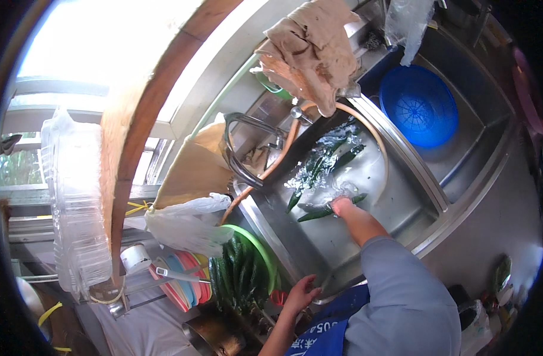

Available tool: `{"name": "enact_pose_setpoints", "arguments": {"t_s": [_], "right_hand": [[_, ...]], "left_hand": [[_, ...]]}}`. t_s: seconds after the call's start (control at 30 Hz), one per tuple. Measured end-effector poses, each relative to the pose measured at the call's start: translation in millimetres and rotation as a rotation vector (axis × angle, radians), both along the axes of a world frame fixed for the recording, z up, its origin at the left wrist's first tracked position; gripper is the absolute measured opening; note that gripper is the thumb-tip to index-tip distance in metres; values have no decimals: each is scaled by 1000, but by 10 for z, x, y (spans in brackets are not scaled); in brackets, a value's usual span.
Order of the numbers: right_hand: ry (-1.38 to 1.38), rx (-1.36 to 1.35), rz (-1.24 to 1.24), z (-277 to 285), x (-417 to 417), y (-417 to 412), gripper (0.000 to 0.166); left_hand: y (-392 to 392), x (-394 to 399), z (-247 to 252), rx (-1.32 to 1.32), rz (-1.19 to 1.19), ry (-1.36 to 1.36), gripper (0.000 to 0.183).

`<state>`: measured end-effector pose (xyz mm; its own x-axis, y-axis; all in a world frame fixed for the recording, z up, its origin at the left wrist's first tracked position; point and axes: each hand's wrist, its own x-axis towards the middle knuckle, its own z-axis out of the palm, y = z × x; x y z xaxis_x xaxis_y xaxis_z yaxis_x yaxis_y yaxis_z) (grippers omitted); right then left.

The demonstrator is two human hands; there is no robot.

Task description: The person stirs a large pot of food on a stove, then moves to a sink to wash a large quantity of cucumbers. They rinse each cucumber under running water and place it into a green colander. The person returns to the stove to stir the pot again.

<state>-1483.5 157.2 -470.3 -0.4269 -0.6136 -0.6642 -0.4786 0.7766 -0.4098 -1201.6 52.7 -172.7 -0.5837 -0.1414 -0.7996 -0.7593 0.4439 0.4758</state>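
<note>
In the water of a stainless steel sink (316,244), my right hand (341,206) is closed around a dark green cucumber (315,215), partly hidden by splashing. Several more cucumbers (316,171) lie in the rippling water beyond it. My left hand (303,291) hovers by the sink's near left edge, fingers apart and holding nothing. Just left of it, a light green basket (265,251) is heaped with wet cucumbers (240,271). A tan hose (378,138) curves down into the sink.
A blue plastic colander (418,107) stands in the second basin. A metal faucet (238,155) arches at the sink's left rim. Brown cloths (311,49) hang above. Colored cutting boards (180,271), a plastic bag (191,227) and stacked clear containers (75,200) are at the left.
</note>
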Motion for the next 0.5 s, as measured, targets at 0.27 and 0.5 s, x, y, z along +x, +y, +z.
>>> {"name": "enact_pose_setpoints", "arguments": {"t_s": [0.27, 0.5], "right_hand": [[332, -356, 50, 1188, 467, 508, 16], [702, -699, 196, 2459, 436, 864, 9]], "left_hand": [[190, -651, 39, -561, -368, 419, 80], [254, -1173, 146, -663, -727, 425, 89]]}}
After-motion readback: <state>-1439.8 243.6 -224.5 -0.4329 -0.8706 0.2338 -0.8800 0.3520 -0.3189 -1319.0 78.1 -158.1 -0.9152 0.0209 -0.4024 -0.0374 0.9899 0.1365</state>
